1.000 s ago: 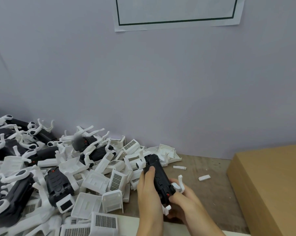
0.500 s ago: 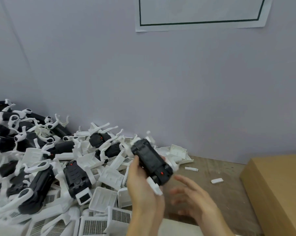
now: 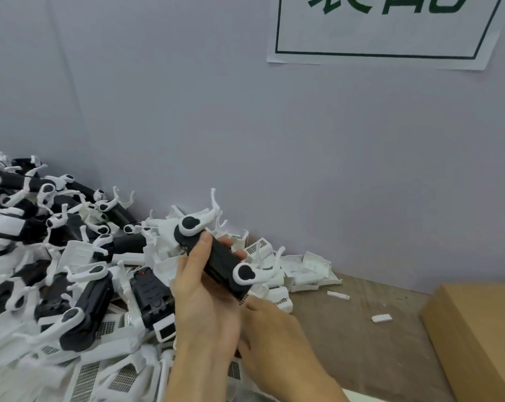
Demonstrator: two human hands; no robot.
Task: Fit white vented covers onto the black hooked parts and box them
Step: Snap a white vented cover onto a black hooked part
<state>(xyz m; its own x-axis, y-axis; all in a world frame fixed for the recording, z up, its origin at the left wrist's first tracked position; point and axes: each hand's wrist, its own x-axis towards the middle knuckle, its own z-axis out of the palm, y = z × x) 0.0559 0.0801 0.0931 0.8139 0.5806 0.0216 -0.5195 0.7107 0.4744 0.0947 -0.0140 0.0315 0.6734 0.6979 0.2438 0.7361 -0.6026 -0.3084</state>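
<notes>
1. Left hand (image 3: 207,297) grips a black hooked part (image 3: 216,256) round its body, thumb along the near side and fingers curled behind, lifting it above the pile (image 3: 71,285) of loose parts on the table (image 3: 361,329); the right hand (image 3: 274,323) sits just below it, fingers reaching under toward the heap, and whether they hold anything cannot be told
2. My judgement: the part has no white vented cover on it, so the step in hand is to fetch one from the pile (several lie grille-up at the near left)
3. To do it well, keep the hooks pointing away from the palm, line the cover square with the body, then press evenly until seated
4. Cardboard box (image 3: 477,338) waits at the near right
5. Wall sign (image 3: 390,27) carries green characters cut off by the frame, unreadable
</notes>
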